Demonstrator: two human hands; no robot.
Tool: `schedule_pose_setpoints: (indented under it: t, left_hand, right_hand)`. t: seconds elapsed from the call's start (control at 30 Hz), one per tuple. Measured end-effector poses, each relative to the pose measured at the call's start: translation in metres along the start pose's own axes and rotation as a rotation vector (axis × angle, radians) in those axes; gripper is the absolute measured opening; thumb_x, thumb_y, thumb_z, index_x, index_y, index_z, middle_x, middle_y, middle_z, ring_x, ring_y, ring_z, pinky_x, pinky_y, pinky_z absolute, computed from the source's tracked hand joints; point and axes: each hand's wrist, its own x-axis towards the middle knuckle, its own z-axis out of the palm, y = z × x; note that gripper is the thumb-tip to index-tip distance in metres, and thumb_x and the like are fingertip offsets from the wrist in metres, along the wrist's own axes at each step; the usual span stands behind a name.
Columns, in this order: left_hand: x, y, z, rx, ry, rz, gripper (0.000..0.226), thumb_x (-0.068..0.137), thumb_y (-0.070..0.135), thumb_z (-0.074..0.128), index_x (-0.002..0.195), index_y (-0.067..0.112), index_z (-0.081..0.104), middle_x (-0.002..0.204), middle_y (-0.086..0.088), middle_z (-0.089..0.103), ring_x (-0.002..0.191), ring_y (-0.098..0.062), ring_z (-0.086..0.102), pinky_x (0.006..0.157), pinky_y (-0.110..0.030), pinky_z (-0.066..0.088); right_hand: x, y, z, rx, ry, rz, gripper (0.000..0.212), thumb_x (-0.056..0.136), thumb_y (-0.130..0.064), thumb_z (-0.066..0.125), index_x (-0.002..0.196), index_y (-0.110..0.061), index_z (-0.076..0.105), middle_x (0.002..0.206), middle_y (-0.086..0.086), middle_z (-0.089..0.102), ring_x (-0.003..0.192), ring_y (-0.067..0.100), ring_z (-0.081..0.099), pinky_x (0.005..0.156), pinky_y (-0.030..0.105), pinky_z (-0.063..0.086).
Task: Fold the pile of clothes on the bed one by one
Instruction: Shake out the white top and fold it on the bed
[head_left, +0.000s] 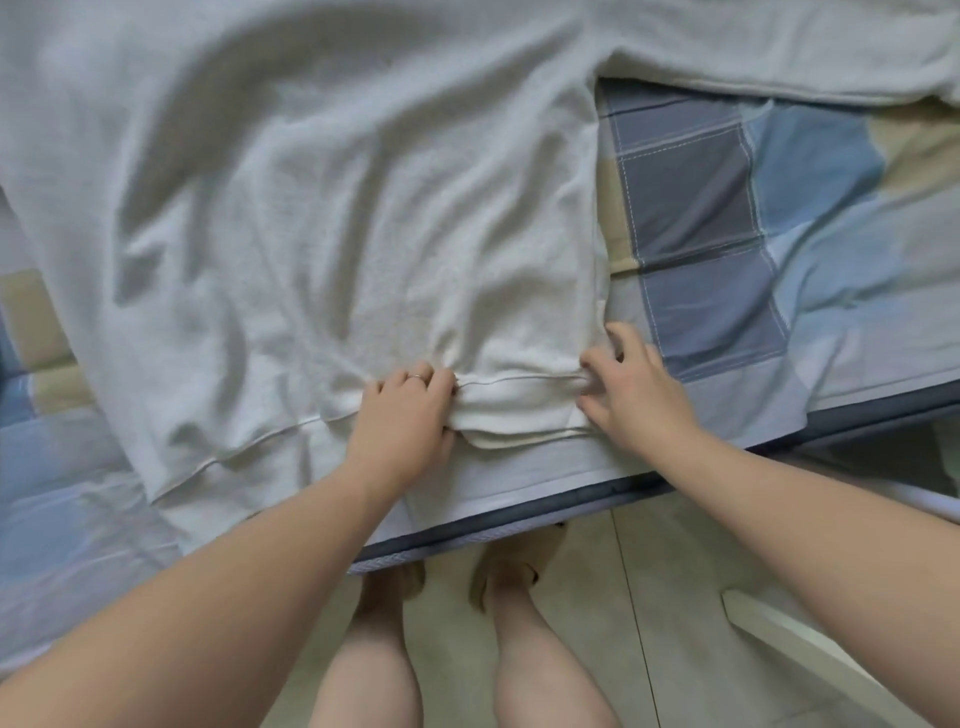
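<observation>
Nearest, tiled floor (597, 571) and two bare legs (509, 649) close against the edge of the bed (519, 514).

Just beyond, on the checked sheet (701, 208) — the white garment (322, 208), spread front-down or front-up (cannot tell which), its hem (519, 402) lying along the near edge of the mattress, just short of the drop.

Handling, as a judgement: soft, limp, light knit cloth; no stiffness of its own, hence sagging and creasing wherever unsupported. Not fragile, not slippery against the cotton sheet. Best taken at the doubled hem band or at the corners, where the thicker seam gives the fingers something firm; a hold on the loose middle likely to bunch rather than lift.

Left hand (405, 415): narrow, fingers curled down over the hem part-way along it, cloth gathered into small puckers beneath the knuckles; thin ring (417, 378) on one finger.

Right hand (634, 389): at the hem's right corner, fingers bent and slightly spread, thumb below the seam, fingertips above — apparently a pinch on the band, though blurred at the tips.

Between the two hands, a short span of hem turned up in a shallow fold.

Farther off, the garment's body rumpled in long diagonal creases. Farthest, upper right, a second stretch of white cloth (779, 47) across the sheet; sleeve or separate piece, unclear.
</observation>
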Motion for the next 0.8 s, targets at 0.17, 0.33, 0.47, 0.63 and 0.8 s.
schedule_pose_setpoints:
  t: [0.17, 0.33, 0.47, 0.63, 0.8]
  left_hand:
    - [-0.012, 0.015, 0.000, -0.083, 0.017, 0.016, 0.027, 0.084, 0.013, 0.061, 0.111, 0.016, 0.054, 0.103, -0.004, 0.057, 0.094, -0.031, 0.054, 0.070, -0.036, 0.032]
    - [-0.020, 0.032, -0.001, -0.111, 0.009, 0.072, 0.010, 0.096, 0.025, 0.059, 0.101, 0.016, 0.058, 0.096, -0.003, 0.061, 0.091, -0.030, 0.056, 0.066, -0.035, 0.028]
    - [-0.028, 0.053, 0.008, -0.066, -0.017, 0.114, 0.015, 0.091, 0.010, 0.057, 0.100, 0.022, 0.054, 0.097, 0.002, 0.063, 0.091, -0.028, 0.057, 0.067, -0.034, 0.026]
    - [-0.014, 0.073, 0.016, -0.127, -0.038, 0.028, 0.017, 0.098, 0.030, 0.055, 0.115, 0.029, 0.060, 0.124, 0.005, 0.062, 0.114, -0.023, 0.053, 0.086, -0.037, 0.038]
    - [-0.047, 0.051, 0.024, -0.012, 0.115, -0.082, 0.049, 0.081, 0.035, 0.075, 0.125, 0.026, 0.057, 0.139, -0.002, 0.050, 0.128, -0.031, 0.044, 0.102, -0.045, 0.034]
  right_hand:
    - [-0.007, 0.012, 0.000, 0.196, -0.045, 0.086, 0.008, 0.101, -0.030, 0.055, 0.102, -0.023, 0.050, 0.107, 0.000, 0.046, 0.083, 0.024, 0.054, 0.072, 0.040, 0.053]
    - [-0.006, 0.020, -0.008, 0.246, 0.105, 0.066, 0.008, 0.101, -0.030, 0.054, 0.097, -0.024, 0.054, 0.129, -0.005, 0.040, 0.102, 0.022, 0.048, 0.070, 0.037, 0.047]
    - [-0.031, 0.051, -0.002, 0.174, 0.193, 0.037, 0.004, 0.102, -0.025, 0.051, 0.100, -0.022, 0.051, 0.138, -0.001, 0.039, 0.106, 0.026, 0.049, 0.064, 0.039, 0.047]
    - [-0.041, 0.081, 0.004, 0.351, 0.069, 0.303, 0.013, 0.101, -0.018, 0.049, 0.113, -0.023, 0.053, 0.126, 0.003, 0.048, 0.092, 0.024, 0.053, 0.080, 0.040, 0.049]
    - [-0.037, 0.059, -0.003, 0.860, 0.002, 0.519, 0.032, 0.096, -0.041, 0.061, 0.119, -0.021, 0.052, 0.116, -0.001, 0.059, 0.100, 0.023, 0.065, 0.090, 0.048, 0.056]
